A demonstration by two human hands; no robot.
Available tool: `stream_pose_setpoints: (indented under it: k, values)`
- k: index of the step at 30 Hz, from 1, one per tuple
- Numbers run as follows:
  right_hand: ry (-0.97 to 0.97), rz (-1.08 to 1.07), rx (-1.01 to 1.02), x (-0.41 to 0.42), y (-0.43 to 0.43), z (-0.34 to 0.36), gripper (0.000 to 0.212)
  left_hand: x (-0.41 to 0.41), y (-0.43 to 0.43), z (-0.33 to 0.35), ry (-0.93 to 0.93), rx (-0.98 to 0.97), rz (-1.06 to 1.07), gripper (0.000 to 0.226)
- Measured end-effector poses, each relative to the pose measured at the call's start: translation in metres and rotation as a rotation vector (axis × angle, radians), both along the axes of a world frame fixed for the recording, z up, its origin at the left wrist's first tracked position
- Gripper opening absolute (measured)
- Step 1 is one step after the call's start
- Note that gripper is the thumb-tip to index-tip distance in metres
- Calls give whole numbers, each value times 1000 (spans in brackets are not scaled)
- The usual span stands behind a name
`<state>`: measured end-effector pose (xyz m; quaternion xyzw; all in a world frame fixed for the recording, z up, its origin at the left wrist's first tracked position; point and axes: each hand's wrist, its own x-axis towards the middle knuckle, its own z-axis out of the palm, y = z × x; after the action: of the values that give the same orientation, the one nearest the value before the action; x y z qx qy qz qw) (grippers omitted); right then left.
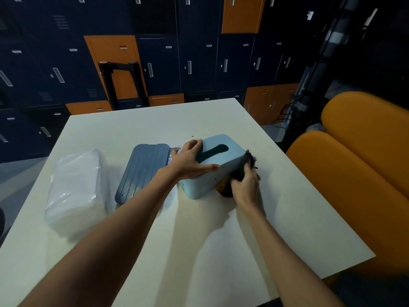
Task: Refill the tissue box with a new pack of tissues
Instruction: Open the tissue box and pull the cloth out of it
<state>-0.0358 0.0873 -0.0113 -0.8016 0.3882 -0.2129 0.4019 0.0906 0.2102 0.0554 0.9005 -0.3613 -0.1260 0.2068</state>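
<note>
Tissue box [205, 185]: pale blue, tilted, slot upward, in middle of white table [199, 240]. Gripped by left hand [188, 160], fingers bent over far end, thumb stretched along near edge. At right end, dark cloth [249, 158] squeezed in right hand [245, 185]. Tissue pack [75, 185] far left, beyond detached lid [141, 171].

Dim room, lit table [132, 129], soft arm shadows, motion blur, wide-angle bending at edges.

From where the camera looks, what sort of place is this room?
Probably a locker room or staff break area: a wall of dark blue and orange lockers stands behind, a white table fills the middle, and an orange padded seat runs along its right side.
</note>
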Motion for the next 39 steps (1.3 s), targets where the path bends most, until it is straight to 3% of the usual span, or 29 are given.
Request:
stream_pose_setpoints:
  k: [8, 13, 16, 18, 22, 27, 32, 35, 39]
  values:
    - [-242, -10, 55, -10, 76, -17, 61, -1, 0, 2, -4, 20, -11, 98]
    - [-304, -124, 21, -1, 48, -22, 42, 1, 1, 1, 20, 14, -16, 99]
    - [-188, -160, -11, 7, 11, -7, 45, 0, 1, 0, 6, 9, -13, 98]
    - [-242, -167, 27, 16, 8, -2, 49, 0, 0, 0, -4, 9, -13, 98]
    - [-402, -119, -74, 17, 50, -10, 53, 1, 0, -1, -13, 19, -13, 96]
    - [-326, 14, -14, -5, 100, -29, 54, 2, 1, 0, -7, 33, -33, 94]
    - [-231, -88, 88, 13, 42, -19, 58, 4, 1, -4, 9, 18, -9, 98]
    - [-313, -154, 173, 31, 10, -4, 69, 3, 1, -5, -3, 17, -8, 98]
    - [-410, -196, 230, 42, 33, -2, 68, 2, 0, -4, -15, 19, -15, 95]
